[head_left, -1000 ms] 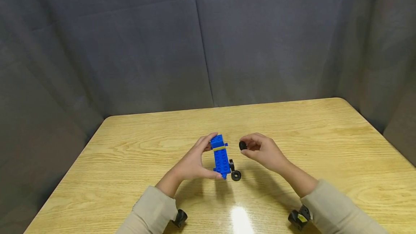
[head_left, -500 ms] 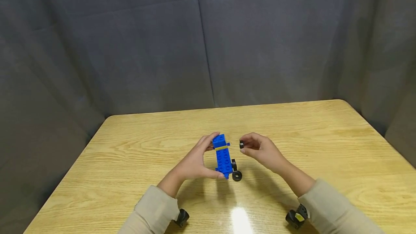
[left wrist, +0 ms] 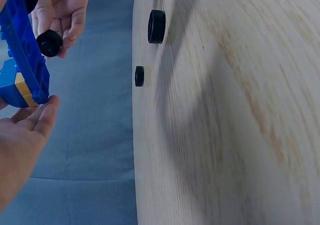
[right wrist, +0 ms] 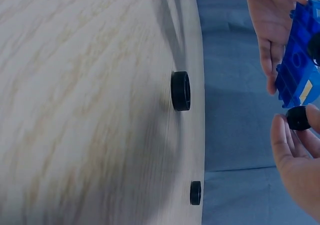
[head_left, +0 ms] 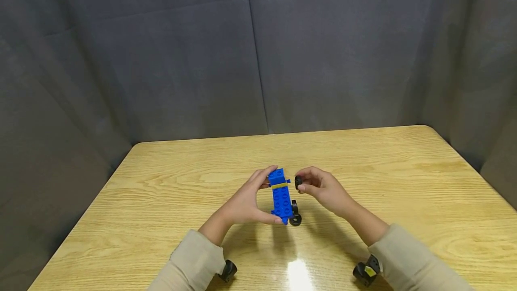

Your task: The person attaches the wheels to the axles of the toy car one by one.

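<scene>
My left hand (head_left: 248, 203) grips a blue toy-brick car base (head_left: 282, 201) with a yellow stripe, its thumb at the near end and its fingers at the far end. One black wheel (head_left: 294, 206) sits on the base's right side, close to the near end. At the far end a bare blue axle stub (head_left: 288, 181) sticks out to the right. Between thumb and fingers, my right hand (head_left: 329, 192) pinches another black wheel (head_left: 298, 182), slightly apart from that stub. Both hands are raised above the table, as the right wrist view shows the base (right wrist: 295, 60) and held wheel (right wrist: 297, 118).
Two loose black wheels, a nearer one (left wrist: 156, 27) and a farther one (left wrist: 139, 76), rest on the wooden table (head_left: 181, 178). Only one loose wheel (head_left: 295, 220) shows in the head view. Grey cloth (head_left: 258, 57) hangs behind the table.
The left hand has carried the car base a little to the right. My right hand has shifted slightly left with its wheel turned, and the gap between wheel and stub has narrowed.
</scene>
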`<state>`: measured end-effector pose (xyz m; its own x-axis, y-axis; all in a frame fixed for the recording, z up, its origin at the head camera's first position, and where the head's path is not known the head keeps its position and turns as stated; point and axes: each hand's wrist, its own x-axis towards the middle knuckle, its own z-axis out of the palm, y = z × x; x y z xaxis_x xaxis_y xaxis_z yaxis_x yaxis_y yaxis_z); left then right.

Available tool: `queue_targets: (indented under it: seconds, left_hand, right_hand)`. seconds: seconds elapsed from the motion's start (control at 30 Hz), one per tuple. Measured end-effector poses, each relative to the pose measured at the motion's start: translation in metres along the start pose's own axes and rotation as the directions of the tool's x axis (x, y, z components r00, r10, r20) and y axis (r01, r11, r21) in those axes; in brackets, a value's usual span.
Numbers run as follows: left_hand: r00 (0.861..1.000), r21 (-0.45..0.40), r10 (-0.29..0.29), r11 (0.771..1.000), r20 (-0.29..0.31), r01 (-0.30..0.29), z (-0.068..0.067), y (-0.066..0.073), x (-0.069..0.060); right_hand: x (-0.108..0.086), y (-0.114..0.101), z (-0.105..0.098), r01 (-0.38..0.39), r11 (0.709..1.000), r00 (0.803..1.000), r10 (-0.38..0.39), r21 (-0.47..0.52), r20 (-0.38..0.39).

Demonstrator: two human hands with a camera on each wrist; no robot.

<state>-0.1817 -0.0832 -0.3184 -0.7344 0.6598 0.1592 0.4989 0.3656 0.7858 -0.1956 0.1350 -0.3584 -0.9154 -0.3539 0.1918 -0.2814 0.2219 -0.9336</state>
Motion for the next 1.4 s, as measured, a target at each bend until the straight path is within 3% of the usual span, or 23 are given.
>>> queue_targets:
  seconds: [0.33,0.57,0.63,1.4]
  left_hand:
    - [1.0,0.005,0.006,1.0,0.012,-0.006,0.002,-0.004,0.002]
    - [1.0,0.017,0.021,1.0,0.013,-0.021,0.007,-0.032,0.01]
    - [0.999,0.016,0.034,0.999,0.015,-0.034,0.008,-0.034,0.011]
    - [0.995,0.097,0.096,0.99,0.035,-0.099,0.007,-0.033,0.014]
  right_hand:
    - [0.002,0.002,0.003,0.004,0.999,1.0,-0.004,0.039,0.011]
    - [0.004,0.002,0.003,0.009,1.0,1.0,-0.009,0.024,0.008]
    - [0.005,0.002,0.003,0.008,1.0,1.0,-0.009,0.02,0.008]
    - [0.002,-0.005,-0.001,0.01,1.0,1.0,-0.01,-0.003,-0.014]
